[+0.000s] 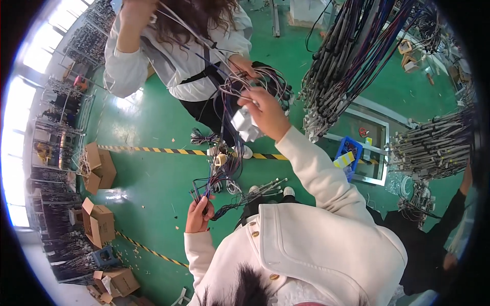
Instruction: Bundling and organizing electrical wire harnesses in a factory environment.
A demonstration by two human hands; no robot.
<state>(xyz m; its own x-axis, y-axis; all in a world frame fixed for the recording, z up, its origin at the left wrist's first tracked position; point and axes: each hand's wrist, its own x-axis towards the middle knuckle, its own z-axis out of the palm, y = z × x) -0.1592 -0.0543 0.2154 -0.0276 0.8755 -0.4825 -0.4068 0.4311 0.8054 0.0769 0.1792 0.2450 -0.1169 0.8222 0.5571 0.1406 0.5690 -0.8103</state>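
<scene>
Lower in view, my left hand (198, 213) is closed around a wire bundle (212, 191) of dark, purple and red strands. Farther up, my right hand (266, 113) has its fingers bent round a looped cable bundle (260, 76) in pale and dark colours. White blocky pieces (244, 125) hang just below that hand; whether it grips them too is hidden. Opposite me, a person in a white jacket touches the same loops with one hand (242, 66) and raises another hand (137, 15) near stretched cables. A pale yellow connector (220, 160) dangles amid the wires between my hands.
Thick harness bundles (339, 66) hang at upper right, with more hanging cables (434, 148) below them. A blue bin (349, 153) sits by a metal frame (384, 168). Cardboard boxes (99, 224) line the left, before racks of cables (56, 209). Striped tape (178, 151) crosses the green floor.
</scene>
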